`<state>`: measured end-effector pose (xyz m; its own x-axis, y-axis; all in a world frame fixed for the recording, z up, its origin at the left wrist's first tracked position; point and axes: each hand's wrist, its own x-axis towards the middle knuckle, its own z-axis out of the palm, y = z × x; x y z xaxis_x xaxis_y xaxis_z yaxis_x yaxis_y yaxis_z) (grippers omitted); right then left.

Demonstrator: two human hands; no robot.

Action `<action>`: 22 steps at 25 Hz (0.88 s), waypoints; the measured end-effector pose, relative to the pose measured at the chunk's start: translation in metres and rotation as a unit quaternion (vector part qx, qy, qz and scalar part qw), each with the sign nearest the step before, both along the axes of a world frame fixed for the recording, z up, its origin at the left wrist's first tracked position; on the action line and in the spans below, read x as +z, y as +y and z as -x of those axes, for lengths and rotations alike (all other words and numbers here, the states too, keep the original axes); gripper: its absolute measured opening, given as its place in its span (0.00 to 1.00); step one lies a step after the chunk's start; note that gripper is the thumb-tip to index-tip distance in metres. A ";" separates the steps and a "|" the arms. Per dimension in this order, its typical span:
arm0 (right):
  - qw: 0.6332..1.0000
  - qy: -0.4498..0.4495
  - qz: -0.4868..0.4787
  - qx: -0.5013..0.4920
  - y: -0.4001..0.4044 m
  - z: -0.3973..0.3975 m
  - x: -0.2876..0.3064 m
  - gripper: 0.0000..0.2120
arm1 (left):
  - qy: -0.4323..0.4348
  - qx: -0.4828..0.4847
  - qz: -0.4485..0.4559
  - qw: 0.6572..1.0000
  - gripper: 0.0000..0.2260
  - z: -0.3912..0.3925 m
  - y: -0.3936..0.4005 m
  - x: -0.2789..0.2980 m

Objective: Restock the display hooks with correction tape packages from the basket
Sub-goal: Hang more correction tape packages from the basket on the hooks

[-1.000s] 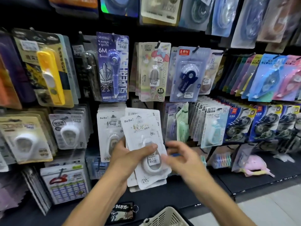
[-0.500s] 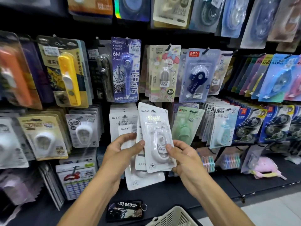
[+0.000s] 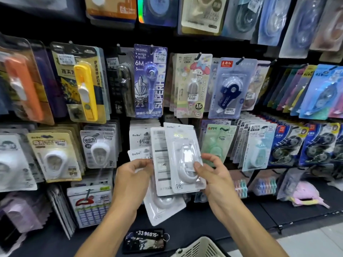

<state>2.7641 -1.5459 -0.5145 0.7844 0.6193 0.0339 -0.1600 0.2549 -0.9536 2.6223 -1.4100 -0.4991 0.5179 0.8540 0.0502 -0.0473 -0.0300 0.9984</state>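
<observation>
Correction tape package (image 3: 182,156) stands upright before the white BoBo row, your right hand (image 3: 215,175) pinching its blister, your left hand (image 3: 132,175) gripping the spare packs (image 3: 161,182). It looks light, stiff-carded and slick; hold the card edges, steering the top hole onto the hook.

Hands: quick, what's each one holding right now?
Left hand: grips a stack of white packages.
Right hand: pinches the front package.

**Counts in view**

Two bare hands (image 3: 130,175) hold about four white correction tape blister packages (image 3: 182,158). One cream slotted plastic basket (image 3: 200,247) sits below, beside one black numbered key tag (image 3: 145,239). Hanging packs are too many to count.
</observation>
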 end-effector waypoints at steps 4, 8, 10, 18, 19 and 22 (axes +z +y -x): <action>1.000 -0.028 -0.005 0.007 0.002 0.004 -0.004 0.14 | -0.015 -0.063 -0.013 0.998 0.07 0.002 -0.006 0.004; 0.990 -0.059 0.016 -0.129 -0.009 -0.013 0.007 0.09 | 0.052 0.041 -0.065 0.996 0.05 0.003 -0.001 0.000; 0.991 -0.048 0.051 -0.118 -0.015 -0.018 0.010 0.07 | 0.062 0.061 -0.095 0.992 0.05 0.007 0.000 0.005; 0.981 -0.129 0.105 -0.099 -0.019 -0.026 0.018 0.06 | 0.062 0.121 -0.201 0.970 0.11 0.031 0.008 0.030; 0.981 -0.129 0.106 -0.099 -0.017 -0.025 0.019 0.06 | 0.071 0.131 -0.216 0.965 0.11 0.033 0.009 0.032; 0.982 -0.114 0.100 -0.110 -0.015 -0.023 0.018 0.06 | 0.083 0.164 -0.233 0.955 0.13 0.038 0.012 0.037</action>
